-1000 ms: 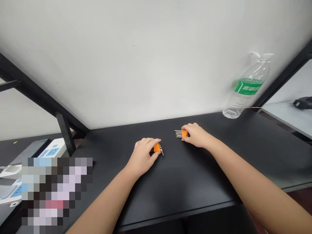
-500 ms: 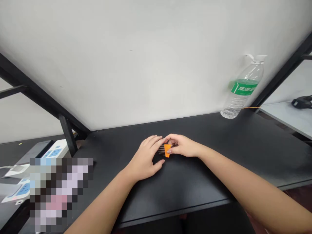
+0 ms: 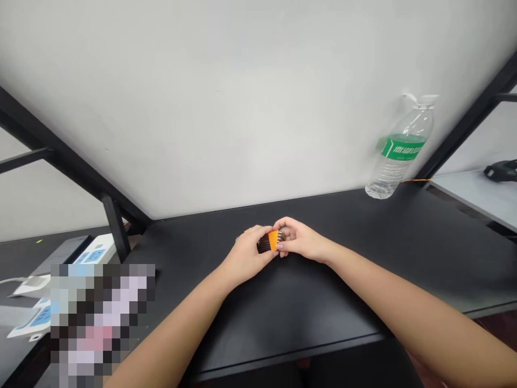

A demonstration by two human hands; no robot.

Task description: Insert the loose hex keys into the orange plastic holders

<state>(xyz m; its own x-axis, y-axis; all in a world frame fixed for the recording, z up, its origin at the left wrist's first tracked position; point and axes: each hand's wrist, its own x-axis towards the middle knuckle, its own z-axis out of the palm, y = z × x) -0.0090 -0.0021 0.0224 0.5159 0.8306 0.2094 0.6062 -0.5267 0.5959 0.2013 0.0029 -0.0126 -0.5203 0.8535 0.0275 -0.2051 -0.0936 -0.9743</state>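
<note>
Both hands are together over the middle of the black table [image 3: 331, 302]. Between them is a small row of dark, thin, striped pieces [image 3: 264, 245] with an orange band [image 3: 273, 240] around it and shiny silvery ends; its exact kind cannot be made out. My left hand [image 3: 249, 252] lies over its left part, fingers along the far side and thumb along the near side. At the right end, my right hand [image 3: 297, 238] grips it between thumb and curled fingers. My palm and fingers hide much of it.
A clear plastic bottle [image 3: 398, 153] with a green label stands against the white wall [image 3: 250, 108] at the right. White power strips [image 3: 97, 250] lie at the left, beside a blurred-out patch. Black metal bars [image 3: 81, 167] slope along both sides.
My left thumb has closed in against the near side of the striped pieces. The orange band has shifted slightly up and left, and silvery ends now show by my right fingers.
</note>
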